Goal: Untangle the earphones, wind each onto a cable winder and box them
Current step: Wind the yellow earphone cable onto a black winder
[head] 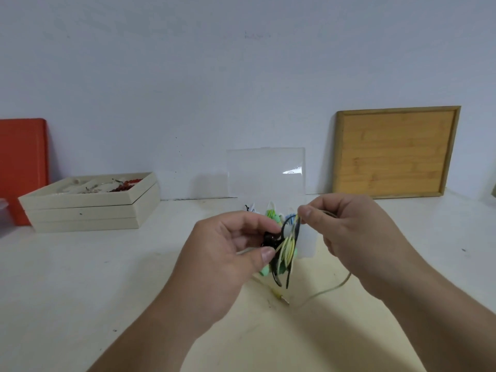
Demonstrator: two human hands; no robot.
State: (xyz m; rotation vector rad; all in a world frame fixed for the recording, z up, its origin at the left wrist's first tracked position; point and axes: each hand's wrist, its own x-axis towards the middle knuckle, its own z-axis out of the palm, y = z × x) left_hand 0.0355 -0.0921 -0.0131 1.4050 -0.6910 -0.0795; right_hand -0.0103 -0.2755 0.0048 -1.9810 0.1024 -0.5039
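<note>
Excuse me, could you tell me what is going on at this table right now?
A person is untangling earphones. The left hand grips a knot of black and pale yellow cables, while the right hand pinches a yellow strand at its top. Behind them a clear box stands open on the table.

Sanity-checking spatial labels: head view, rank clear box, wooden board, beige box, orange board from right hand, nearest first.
1. clear box, beside right hand
2. wooden board, back right
3. beige box, left
4. orange board, far left

Tangled black and pale-yellow earphones point(287, 246) hang before the open clear box point(307, 244), lid upright.
</note>
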